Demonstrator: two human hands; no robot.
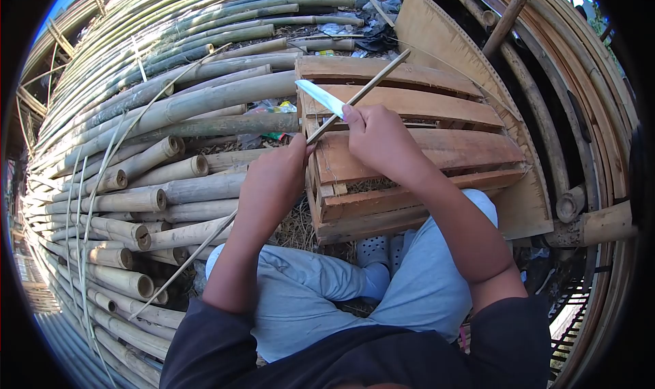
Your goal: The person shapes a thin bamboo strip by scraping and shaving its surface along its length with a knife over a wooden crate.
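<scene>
Left hand: the left hand (pixel 278 179) is closed around the thin bamboo strip (pixel 374 80), near the front left corner of the crate.
Right hand: the right hand (pixel 383 142) grips the knife (pixel 319 98), its handle hidden within the fist; the thumb lies along the base of the blade, beside the strip.
Knife blade: bright and pale, pointing to the upper left, crossing the strip just ahead of the right hand.
Bamboo strip: slanting over the crate, its far end raised toward the upper right, its lower part passing into the left hand; a thin length also shows beyond the left forearm, slanting down to the lower left, but whether it is the same piece cannot be told.
Crate: a slatted wooden crate (pixel 430 145) stands in front of the knees, beneath both hands.
Bamboo poles: many poles (pixel 225 97) lie in rows on the left, several cut ends facing the crate.
Right side: a plywood sheet (pixel 426 22) with a jagged edge sits just beyond the crate, with long planks (pixel 588 82) farther right.
Legs: pale blue trousers (pixel 300 273), bent knees, grey perforated shoes (pixel 372 251) near the crate's base.
</scene>
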